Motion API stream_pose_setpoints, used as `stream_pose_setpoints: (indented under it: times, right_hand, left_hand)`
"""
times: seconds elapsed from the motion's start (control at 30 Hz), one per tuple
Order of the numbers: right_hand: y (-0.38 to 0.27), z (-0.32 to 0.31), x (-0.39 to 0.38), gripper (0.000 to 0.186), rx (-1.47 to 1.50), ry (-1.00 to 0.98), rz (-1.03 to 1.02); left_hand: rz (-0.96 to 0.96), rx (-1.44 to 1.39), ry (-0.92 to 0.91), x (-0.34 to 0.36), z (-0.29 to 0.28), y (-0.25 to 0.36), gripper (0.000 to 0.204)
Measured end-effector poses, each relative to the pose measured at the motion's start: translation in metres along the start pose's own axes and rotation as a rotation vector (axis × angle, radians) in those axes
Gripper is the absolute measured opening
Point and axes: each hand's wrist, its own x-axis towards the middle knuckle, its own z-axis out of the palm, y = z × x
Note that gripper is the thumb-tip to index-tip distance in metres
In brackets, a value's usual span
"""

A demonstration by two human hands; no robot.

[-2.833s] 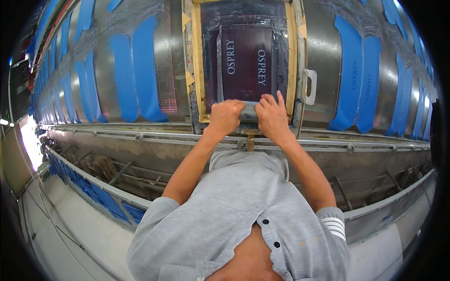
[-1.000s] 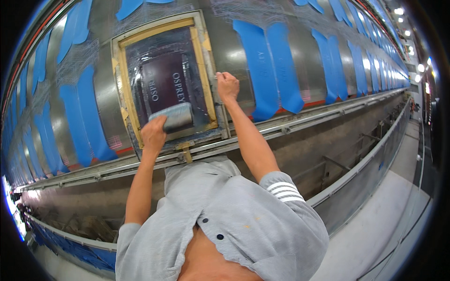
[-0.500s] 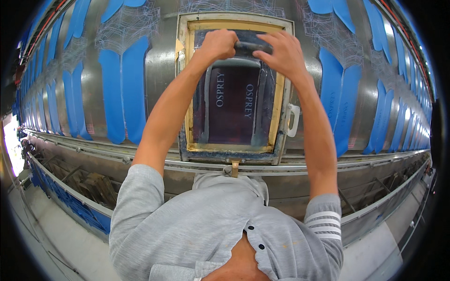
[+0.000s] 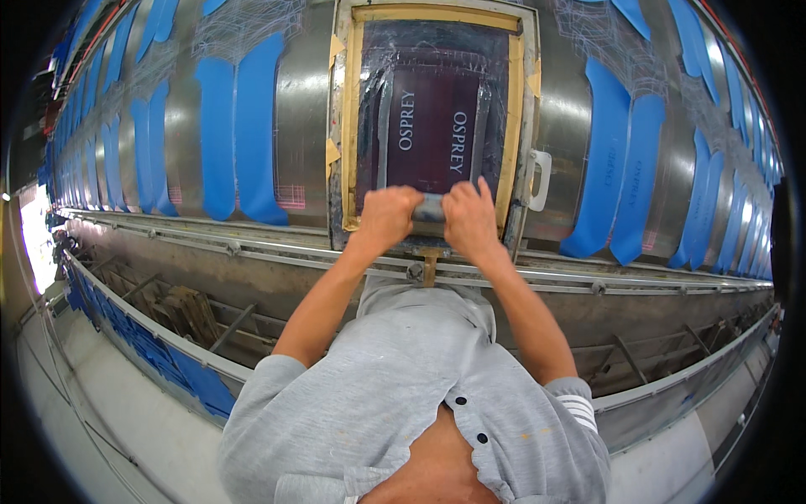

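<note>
A squeegee [image 4: 429, 209] lies across the near end of a screen-printing frame [image 4: 527, 92], its grey handle showing between my two fists. My left hand [image 4: 388, 220] is closed round its left part. Round its right part my right hand [image 4: 472, 220] is closed, with one finger sticking up. The dark mesh [image 4: 426, 76] stretches beyond my hands, with two lines of pale lettering and smeared ink along its sides. Yellowish tape lines the inside of the frame. The squeegee's blade is hidden under my hands.
Blue fabric pieces [image 4: 220, 139] lie in rows on the long metal table [image 4: 306, 126] to both sides. A white handle [image 4: 540, 180] juts from the frame's right side. A metal rail [image 4: 554, 273] runs along the near edge. Below it hangs a trough with blue material [image 4: 151, 336].
Both hands have come from the far end of the screen to its near end with the squeegee. My right hand, loosely spread before, now wraps the handle.
</note>
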Motion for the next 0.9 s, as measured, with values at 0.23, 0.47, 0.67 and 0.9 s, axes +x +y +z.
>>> stream_pose_setpoints:
  times: [0.23, 0.47, 0.67, 0.9]
  right_hand:
    - [0.029, -0.012, 0.043, 0.019, -0.093, -0.056, 0.021]
    - [0.128, -0.071, 0.22, 0.012, -0.142, -0.032, 0.052]
    - [0.101, -0.047, 0.165, 0.016, -0.143, 0.036, -0.029]
    - [0.003, 0.001, -0.008, 0.016, -0.01, 0.068, -0.001]
  left_hand:
    - [-0.045, 0.126, -0.232, 0.066, -0.033, -0.012, 0.034]
    - [-0.016, 0.196, -0.081, 0.256, -0.096, -0.055, 0.026]
    - [0.008, 0.154, 0.012, 0.194, -0.063, -0.047, 0.034]
    - [0.045, -0.041, 0.015, 0.003, -0.004, 0.009, 0.039]
